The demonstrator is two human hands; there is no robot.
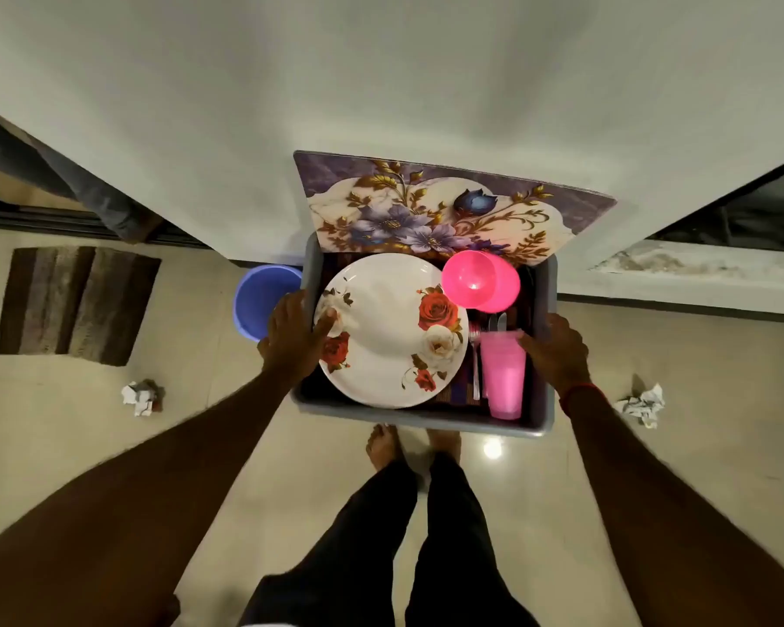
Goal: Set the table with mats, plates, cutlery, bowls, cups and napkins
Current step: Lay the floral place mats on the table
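Grey tub [426,420] of plate [390,328], pink cup [503,377], mat [426,205] gripped at both side rims, left hand [290,337] curled over one, right hand [557,350] over other, equally near; surface [381,83] just beyond tub's far rim

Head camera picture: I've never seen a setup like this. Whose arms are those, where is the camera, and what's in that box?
There is no machine here. A person wears a wide-angle camera on the head, looking down, so you see their own arms, legs and feet. The left hand and right hand grip the two sides of a grey tub, held in front of a white table. In the tub lie a rose-patterned plate, pink bowls, a pink cup and some cutlery. A flowered mat leans out over its far edge. On the floor are a blue bucket, a striped rug and crumpled paper.
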